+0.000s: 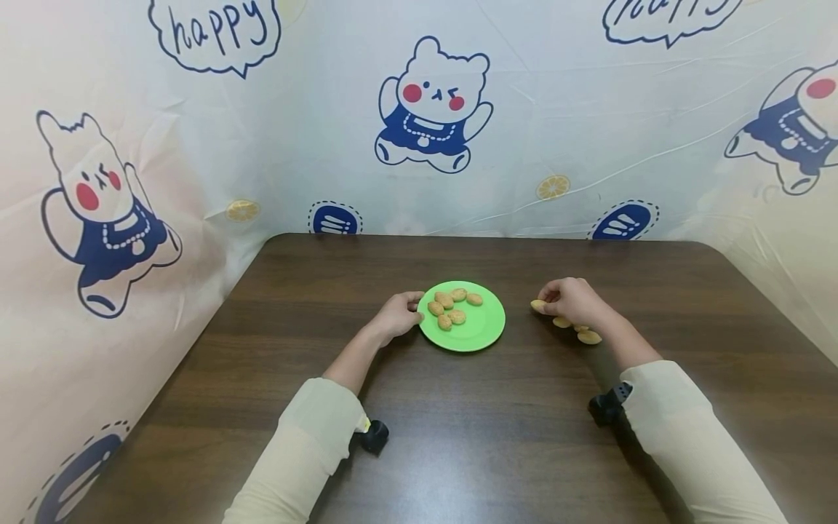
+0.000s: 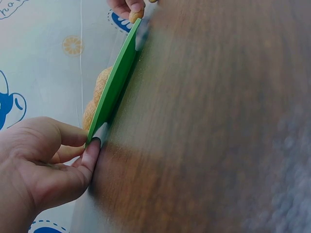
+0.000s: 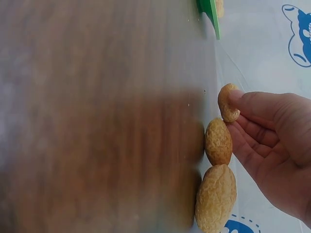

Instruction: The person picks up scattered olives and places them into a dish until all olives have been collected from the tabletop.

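Note:
The left hand pinches the left rim of a round green plate, thumb and fingers on either side of the edge in the left wrist view. Several tan, potato-like oval pieces lie on the plate, mostly on its left and far side. To the right of the plate, the right hand pinches one wrinkled potato-like piece between thumb and fingers, just above the table. Beneath and beside that hand, more such pieces lie in a slanting row, including one near piece and one middle piece.
A dark brown wooden table carries everything. Behind and beside it hangs a pale printed cloth with cartoon bears. Each wrist wears a small black camera, such as the right one.

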The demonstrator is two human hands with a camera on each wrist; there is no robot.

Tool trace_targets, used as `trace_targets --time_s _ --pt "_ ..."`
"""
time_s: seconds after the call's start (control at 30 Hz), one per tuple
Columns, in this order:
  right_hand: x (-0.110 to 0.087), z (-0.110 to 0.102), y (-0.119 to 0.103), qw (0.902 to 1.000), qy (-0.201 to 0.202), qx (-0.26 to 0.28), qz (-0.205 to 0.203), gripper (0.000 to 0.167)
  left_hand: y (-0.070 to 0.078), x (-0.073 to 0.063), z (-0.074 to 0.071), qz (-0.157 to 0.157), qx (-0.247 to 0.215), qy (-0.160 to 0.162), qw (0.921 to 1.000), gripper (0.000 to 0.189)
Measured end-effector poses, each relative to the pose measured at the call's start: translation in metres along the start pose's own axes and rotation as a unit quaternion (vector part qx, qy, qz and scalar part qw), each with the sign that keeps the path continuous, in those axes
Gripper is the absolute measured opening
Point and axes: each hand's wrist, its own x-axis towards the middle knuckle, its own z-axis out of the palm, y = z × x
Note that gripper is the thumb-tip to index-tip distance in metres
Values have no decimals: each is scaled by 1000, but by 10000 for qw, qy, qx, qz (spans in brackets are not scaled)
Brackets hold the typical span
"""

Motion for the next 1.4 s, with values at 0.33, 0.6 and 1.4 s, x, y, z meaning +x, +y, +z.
trace_targets --time_s 0.33,0.6,1.4 --pt "3 2 -4 9999 2 37 -113 16 1 1 1 17 35 -16 10000 53" --pt "5 6 -14 9999 33 69 -137 16 1 1 1 -54 79 -13 10000 53" --pt "15 16 -33 9993 -42 242 -270 19 1 -1 -1 -31 31 -15 10000 53"
